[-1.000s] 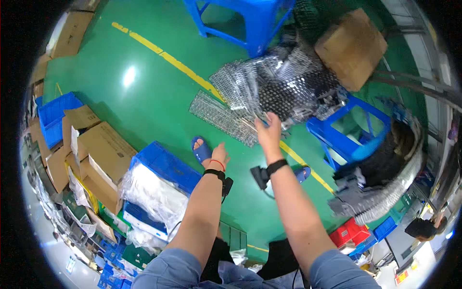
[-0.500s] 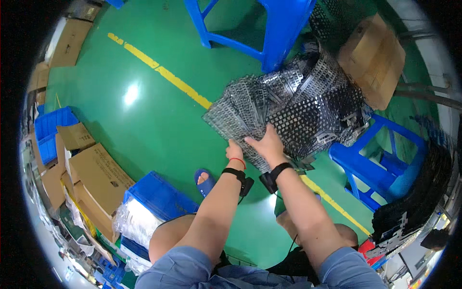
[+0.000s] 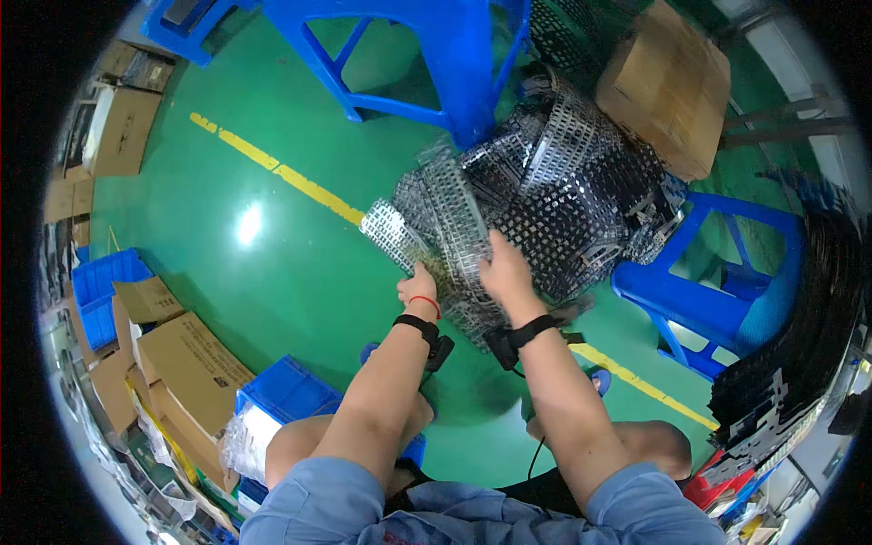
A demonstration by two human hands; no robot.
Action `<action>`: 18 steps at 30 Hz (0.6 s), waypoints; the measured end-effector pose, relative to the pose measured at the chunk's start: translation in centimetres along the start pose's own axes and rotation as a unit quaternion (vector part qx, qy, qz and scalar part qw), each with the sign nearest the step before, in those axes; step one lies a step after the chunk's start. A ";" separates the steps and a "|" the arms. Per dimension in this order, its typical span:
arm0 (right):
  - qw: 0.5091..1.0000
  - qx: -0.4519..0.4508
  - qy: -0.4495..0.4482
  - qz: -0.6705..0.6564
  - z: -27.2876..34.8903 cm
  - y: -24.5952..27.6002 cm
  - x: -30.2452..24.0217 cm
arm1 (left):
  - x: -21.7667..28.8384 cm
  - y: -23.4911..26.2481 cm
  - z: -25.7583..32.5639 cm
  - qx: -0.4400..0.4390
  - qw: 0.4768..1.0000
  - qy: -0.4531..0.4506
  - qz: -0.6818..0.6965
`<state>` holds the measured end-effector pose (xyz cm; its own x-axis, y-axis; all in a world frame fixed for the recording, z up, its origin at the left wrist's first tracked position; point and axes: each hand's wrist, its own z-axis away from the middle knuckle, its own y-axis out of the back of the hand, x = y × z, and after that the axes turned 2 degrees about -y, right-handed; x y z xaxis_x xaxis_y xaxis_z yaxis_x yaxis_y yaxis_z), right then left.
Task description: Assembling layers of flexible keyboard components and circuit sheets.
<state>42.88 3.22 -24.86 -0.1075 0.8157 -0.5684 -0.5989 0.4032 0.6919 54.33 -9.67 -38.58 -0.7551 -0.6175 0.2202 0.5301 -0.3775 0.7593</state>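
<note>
A large pile of thin perforated sheets [image 3: 581, 200], black and silver with rows of small cut-outs, lies on the floor ahead of me. My left hand [image 3: 419, 285] is closed on the near end of a shiny perforated sheet [image 3: 389, 232] at the pile's left edge. With my right hand [image 3: 507, 272] I grip the side of a long, paler perforated sheet [image 3: 457, 207], its thumb pointing up. Both sheets look slightly blurred by motion. More sheets lie under and between my hands, and my right fingers are partly hidden.
Blue plastic stools stand beyond the pile [image 3: 454, 64] and to its right [image 3: 690, 282]. A cardboard box [image 3: 668, 91] sits at the far right. Open cartons [image 3: 191, 363] and a blue crate [image 3: 286, 391] line the left. A dark stack of sheets [image 3: 772, 363] rises at right.
My left hand has shifted slightly left and down, and the shiny sheet has come apart from the others on the left. The long sheet by my right hand now stands out. The view has shifted.
</note>
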 end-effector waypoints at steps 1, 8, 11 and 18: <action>0.999 -0.007 -0.010 -0.031 0.3 1.4 0.7 | -0.5 0.0 0.2 -0.027 0.999 -0.021 -0.015; 0.996 0.011 0.061 -0.059 0.2 10.4 2.2 | 0.3 -0.2 3.7 -0.200 0.971 0.010 0.133; 0.995 0.079 0.059 -0.012 1.5 12.7 -0.6 | 0.0 0.2 3.9 -0.313 0.929 -0.016 0.194; 0.964 0.265 0.020 0.019 3.0 17.3 -2.8 | -2.8 -6.4 4.9 -0.307 0.878 -0.366 -0.014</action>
<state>35.17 9.13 -9.95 -0.1582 0.8212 -0.5483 -0.1061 0.5380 0.8362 51.14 -2.16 -41.01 -0.6985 -0.0779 0.7114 0.4449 -0.8259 0.3464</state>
